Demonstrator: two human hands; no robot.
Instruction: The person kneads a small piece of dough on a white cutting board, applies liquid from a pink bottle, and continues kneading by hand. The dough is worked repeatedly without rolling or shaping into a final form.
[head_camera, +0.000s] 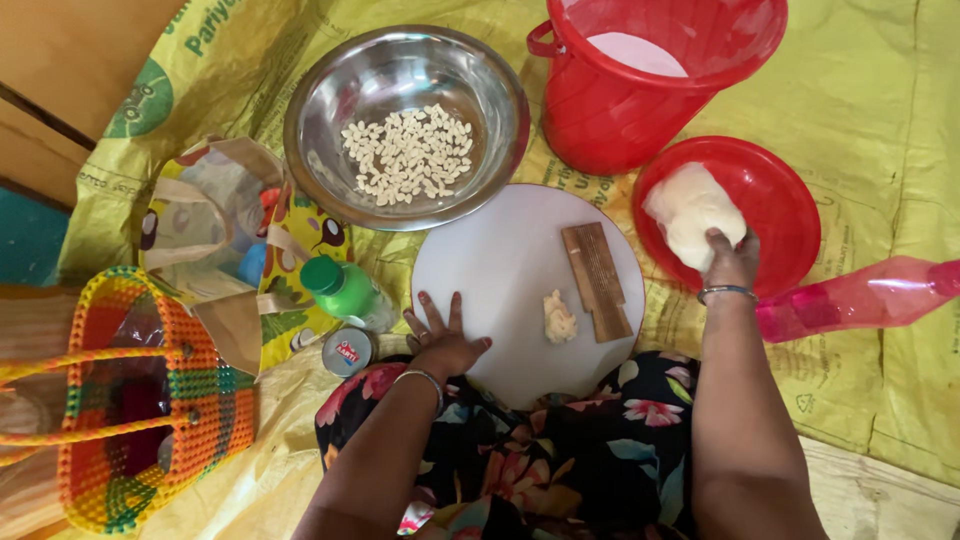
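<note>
The dough lump (688, 208) was pale cream, soft and rounded, and lay in the red plate (790, 210); the right hand (730, 262) pressed into its near edge, fingers sunk in. The white round board (500, 270) lay flat under the left hand (445, 340), whose spread fingers rested on its near left edge. On the board, to the right of that hand, sat a small piece of dough (559, 318), touching the ridged wooden paddle (597, 280), which lay flat and slightly slanted.
</note>
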